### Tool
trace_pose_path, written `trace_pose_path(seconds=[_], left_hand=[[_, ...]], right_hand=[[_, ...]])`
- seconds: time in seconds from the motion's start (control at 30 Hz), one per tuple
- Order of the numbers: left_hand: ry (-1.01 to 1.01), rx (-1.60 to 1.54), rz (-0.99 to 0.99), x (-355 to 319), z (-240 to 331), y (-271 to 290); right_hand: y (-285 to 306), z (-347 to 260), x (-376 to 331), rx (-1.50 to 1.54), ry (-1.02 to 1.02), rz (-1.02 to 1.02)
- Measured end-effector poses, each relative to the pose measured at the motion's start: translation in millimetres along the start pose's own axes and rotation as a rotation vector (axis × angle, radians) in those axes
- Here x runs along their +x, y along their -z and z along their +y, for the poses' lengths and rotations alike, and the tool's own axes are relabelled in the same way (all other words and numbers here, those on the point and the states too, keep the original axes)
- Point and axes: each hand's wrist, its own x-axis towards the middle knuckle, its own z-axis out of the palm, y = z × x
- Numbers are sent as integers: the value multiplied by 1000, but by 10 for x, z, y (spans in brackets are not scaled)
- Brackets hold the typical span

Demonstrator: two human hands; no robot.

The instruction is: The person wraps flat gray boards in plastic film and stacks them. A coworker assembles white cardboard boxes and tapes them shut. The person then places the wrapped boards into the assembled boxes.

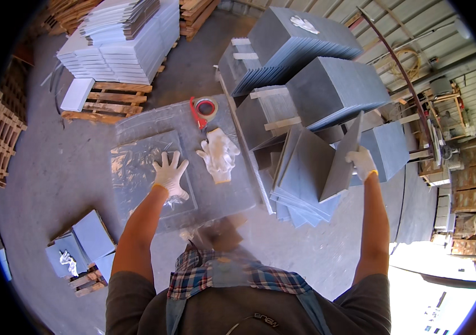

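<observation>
My left hand [171, 176], in a white knit glove, lies flat with fingers spread on a square piece under shiny clear plastic film [129, 162]. It rests on a plastic-covered worktable [235, 195]. To my right, my gloved right hand [362, 163] grips the edge of a thin grey tile [343, 164], which stands tilted beside several leaning grey tiles [304, 170]. A pair of white gloves [218, 155] lies on the table to the right of my left hand. Just beyond them is a red tape dispenser [204, 108] with its roll.
Rows of upright grey tiles [336, 89] stand along the table's right side, one with a glove [304, 24] on top. At the far left, white boxes [120, 56] are stacked on a wooden pallet [109, 100]. Grey panels [93, 234] lie on a pallet at near left.
</observation>
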Motion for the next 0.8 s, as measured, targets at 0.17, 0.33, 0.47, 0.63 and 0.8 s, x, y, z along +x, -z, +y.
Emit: trace_pose_path(seconds=[0.17, 0.33, 0.47, 0.63, 0.8], left_hand=[[3, 7, -1, 17, 38, 46], [10, -57, -44, -92, -30, 128], [0, -49, -40, -57, -26, 115], [17, -111, -45, -159, -128, -19], [41, -139, -51, -136, -133, -52]], right_hand=[[644, 521, 24, 348, -129, 34], [739, 866, 321, 306, -66, 23], [695, 1028, 374, 216, -8, 87], [435, 218, -106, 70, 94, 49], [130, -859, -892, 262, 219, -140]])
